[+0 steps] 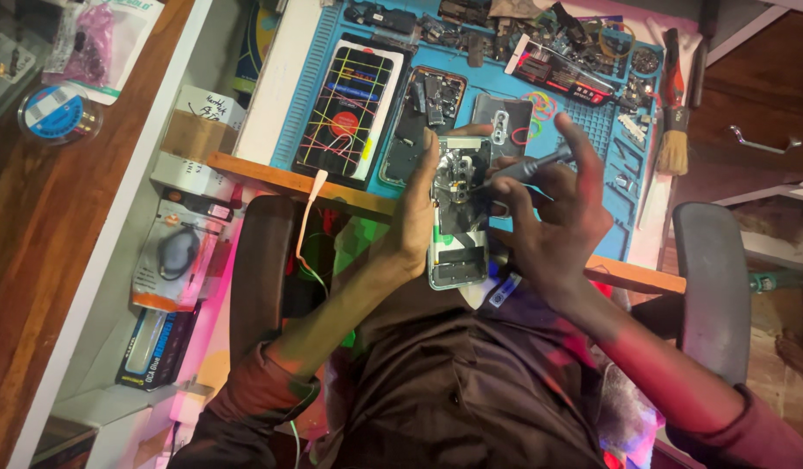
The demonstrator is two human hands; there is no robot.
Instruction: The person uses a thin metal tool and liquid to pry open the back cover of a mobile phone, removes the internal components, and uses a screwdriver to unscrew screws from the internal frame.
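- While the left hand (416, 213) grips the opened phone (459, 217) along its left edge, fingers wrapped round it, the device hangs just off the near edge of the blue work mat (310, 78), above the person's lap.
- Long axis of the phone runs away from the body, camera end toward the mat, lower end toward the dark shirt (454, 382).
- Right hand (554, 217) comes in from the phone's right side, pinching a slim grey screwdriver (527, 167); two fingers are clamped on the shaft, the others fan out loose.
- Tool tip points left into the upper half of the exposed interior, so the work spot lies left of the right hand and just beside the left thumb.
- Whether the tip is actually seated on a screw, I cannot tell; it is too small and dark there.
- Behind the phone, on the mat: a second opened phone (423, 122) and a dark back cover (503, 122), both close to the far end of the held one.
- Further left on the mat, a phone with a lit test-pattern screen (348, 108), with a white cable (308, 226) trailing off the near edge.
- Right edge of the mat holds a small brush (673, 143) and loose parts along the far edge, well apart from the hands.
- Nothing stands between tool and phone; the crowding is all beyond it.
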